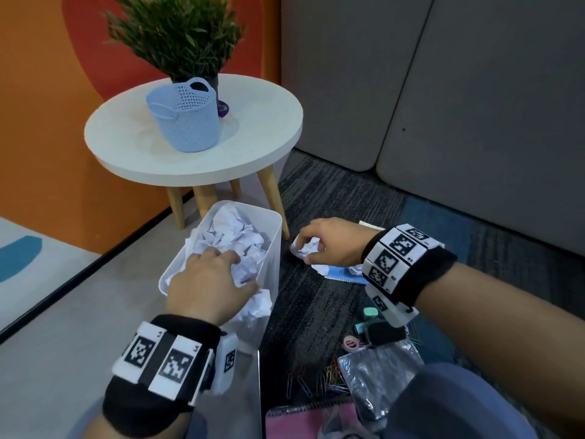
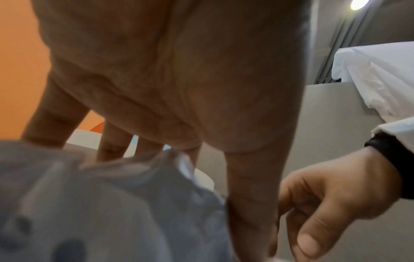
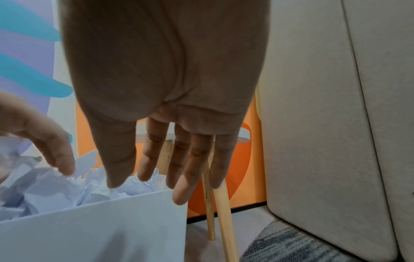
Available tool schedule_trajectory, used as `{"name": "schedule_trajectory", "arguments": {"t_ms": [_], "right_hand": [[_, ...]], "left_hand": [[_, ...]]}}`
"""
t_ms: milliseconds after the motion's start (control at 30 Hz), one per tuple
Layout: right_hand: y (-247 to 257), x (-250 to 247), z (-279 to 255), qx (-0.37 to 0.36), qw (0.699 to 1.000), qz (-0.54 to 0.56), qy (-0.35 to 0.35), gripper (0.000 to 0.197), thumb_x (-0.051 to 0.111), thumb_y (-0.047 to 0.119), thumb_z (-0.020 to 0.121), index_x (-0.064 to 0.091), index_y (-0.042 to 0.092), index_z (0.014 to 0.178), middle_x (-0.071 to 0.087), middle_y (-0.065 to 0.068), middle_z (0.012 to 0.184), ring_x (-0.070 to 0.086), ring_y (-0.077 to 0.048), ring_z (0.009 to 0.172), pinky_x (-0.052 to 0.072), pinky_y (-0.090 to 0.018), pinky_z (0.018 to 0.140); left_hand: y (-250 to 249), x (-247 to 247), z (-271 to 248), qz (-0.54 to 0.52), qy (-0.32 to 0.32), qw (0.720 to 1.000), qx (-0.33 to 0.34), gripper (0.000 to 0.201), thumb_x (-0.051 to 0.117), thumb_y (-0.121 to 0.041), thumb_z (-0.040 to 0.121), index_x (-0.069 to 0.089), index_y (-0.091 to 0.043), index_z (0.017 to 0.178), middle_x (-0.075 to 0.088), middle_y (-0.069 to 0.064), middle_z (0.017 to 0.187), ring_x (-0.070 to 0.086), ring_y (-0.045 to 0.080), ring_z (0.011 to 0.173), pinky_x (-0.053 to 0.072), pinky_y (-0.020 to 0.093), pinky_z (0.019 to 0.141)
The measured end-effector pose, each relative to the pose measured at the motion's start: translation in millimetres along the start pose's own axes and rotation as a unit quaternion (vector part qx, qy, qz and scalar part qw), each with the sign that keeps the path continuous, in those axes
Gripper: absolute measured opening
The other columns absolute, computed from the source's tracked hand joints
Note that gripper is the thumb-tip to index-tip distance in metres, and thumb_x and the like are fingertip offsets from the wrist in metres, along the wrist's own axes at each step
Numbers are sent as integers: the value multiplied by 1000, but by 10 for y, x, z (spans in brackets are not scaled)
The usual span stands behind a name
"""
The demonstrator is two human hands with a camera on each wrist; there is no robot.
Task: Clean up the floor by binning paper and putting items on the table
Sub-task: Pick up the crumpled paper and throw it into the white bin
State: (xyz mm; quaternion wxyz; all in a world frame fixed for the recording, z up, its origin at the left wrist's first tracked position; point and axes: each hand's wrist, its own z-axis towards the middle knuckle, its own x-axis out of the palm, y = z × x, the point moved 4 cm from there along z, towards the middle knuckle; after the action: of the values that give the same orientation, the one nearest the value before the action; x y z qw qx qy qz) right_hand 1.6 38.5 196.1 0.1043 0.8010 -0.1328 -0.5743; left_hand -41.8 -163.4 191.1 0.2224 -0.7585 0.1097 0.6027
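Note:
A clear plastic bin on the floor is heaped with crumpled white paper. My left hand lies flat on that heap with its fingers spread, pressing down; the left wrist view shows the same paper under it. Just right of the bin a crumpled paper ball lies on the carpet. My right hand hangs directly over the ball, fingers pointing down. In the right wrist view the right hand's fingers are straight beside the bin wall, with nothing between them.
A round white table behind the bin carries a blue basket and a potted plant. On the carpet lie a blue pad, more crumpled paper, paper clips, a tape roll, a silver pouch and a pink notebook.

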Motion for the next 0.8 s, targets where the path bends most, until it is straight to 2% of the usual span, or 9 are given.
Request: {"name": "schedule_trajectory", "arguments": {"t_ms": [67,133,233,333,433,500,667,733,800], "right_hand": [[32,22,23,-3,1000,6,1,31,63,29,88,59,23,118,43,11,100,43,-6,87,33,-20,80],[57,38,52,-2,1000,14,3,29,63,29,87,60,24,116,45,12,100,48,-8,86,41,-25,82],[113,94,114,-8,1000,19,3,28,63,28,87,60,23,115,51,8,105,47,-7,85,38,-23,80],[201,144,169,-20,999,23,10,28,62,29,89,60,24,116,54,5,114,48,-7,87,36,-22,79],[271,146,203,-30,999,21,18,28,62,28,89,60,24,116,51,7,110,48,-7,89,37,-21,80],[264,117,202,-28,999,17,18,27,62,28,89,60,24,115,53,8,109,52,-9,90,40,-23,81],[104,-86,37,4,1000,-15,19,26,60,32,89,60,26,114,48,13,100,46,-7,88,37,-24,81],[40,-206,-54,14,999,-42,12,26,59,32,88,60,26,114,47,17,89,44,-8,84,36,-24,79],[-16,-330,-160,26,998,-64,14,28,59,31,88,59,25,116,54,13,95,46,-8,84,36,-23,77]], "left_hand": [[43,84,3,-2,27,1000,-2,53,59,-58,77,50,-33,123,46,-6,130,38,18,124,43,38,91],[52,159,50,-16,36,999,3,42,63,-50,78,55,-30,114,47,-5,122,39,19,121,44,37,90],[52,242,155,-46,17,999,2,14,61,-33,83,62,-21,91,53,0,105,47,23,109,46,35,81],[63,209,278,-75,-28,997,2,12,57,-24,88,62,-13,85,60,6,99,56,27,99,45,35,75],[115,69,401,-110,-98,989,-6,18,56,-25,91,62,-8,94,61,12,102,58,31,98,47,39,78],[135,71,498,-93,-111,989,-2,21,54,-22,93,59,-4,102,57,16,108,55,34,104,47,44,83],[71,287,652,19,-48,998,-23,35,43,-8,92,43,-4,127,45,18,131,40,36,124,42,43,94],[29,400,630,49,-7,998,-37,41,43,-10,91,38,-9,132,40,16,137,34,35,129,39,44,98],[-20,480,602,65,14,997,-42,44,46,-19,91,36,-13,134,41,12,138,34,33,130,36,45,100]]}}
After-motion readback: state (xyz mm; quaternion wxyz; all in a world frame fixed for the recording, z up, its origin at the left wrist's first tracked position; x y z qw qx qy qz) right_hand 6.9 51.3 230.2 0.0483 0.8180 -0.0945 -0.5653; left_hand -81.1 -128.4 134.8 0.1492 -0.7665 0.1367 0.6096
